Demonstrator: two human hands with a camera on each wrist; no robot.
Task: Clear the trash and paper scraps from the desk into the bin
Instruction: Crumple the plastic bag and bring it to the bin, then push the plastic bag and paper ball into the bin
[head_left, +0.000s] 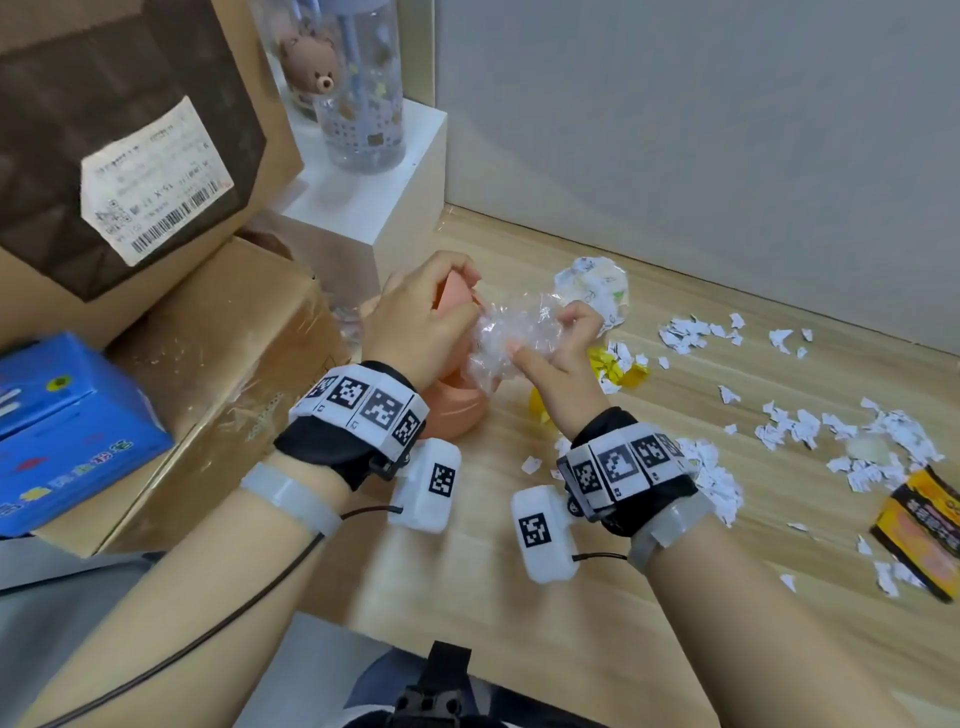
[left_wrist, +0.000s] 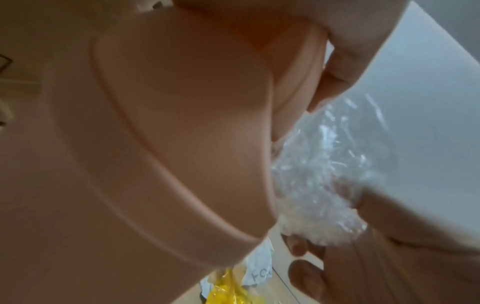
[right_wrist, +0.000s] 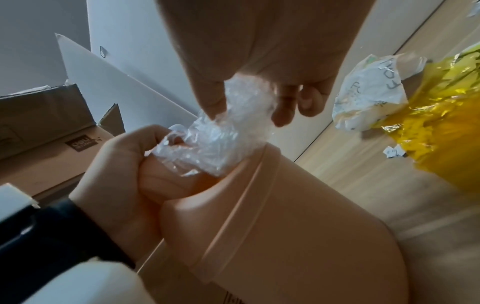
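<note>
A small pink desk bin (head_left: 456, 413) stands at the left of the wooden desk (head_left: 519, 613). My left hand (head_left: 421, 317) grips the top of the bin (right_wrist: 285, 226) at its opening, fingers curled over the edge. My right hand (head_left: 566, 353) pinches a crumpled wad of clear plastic (head_left: 511, 338) and holds it at the bin's mouth, against my left hand (right_wrist: 124, 168). In the left wrist view the plastic (left_wrist: 324, 174) sits beside the bin wall (left_wrist: 155, 144). Torn white paper scraps (head_left: 795, 426) lie scattered to the right.
A crumpled white paper (head_left: 597, 286) and a yellow wrapper (head_left: 621, 371) lie just behind my right hand. An orange snack packet (head_left: 924, 535) is at the far right. Cardboard boxes (head_left: 223, 364), a blue box (head_left: 67, 431) and a white stand (head_left: 374, 208) crowd the left.
</note>
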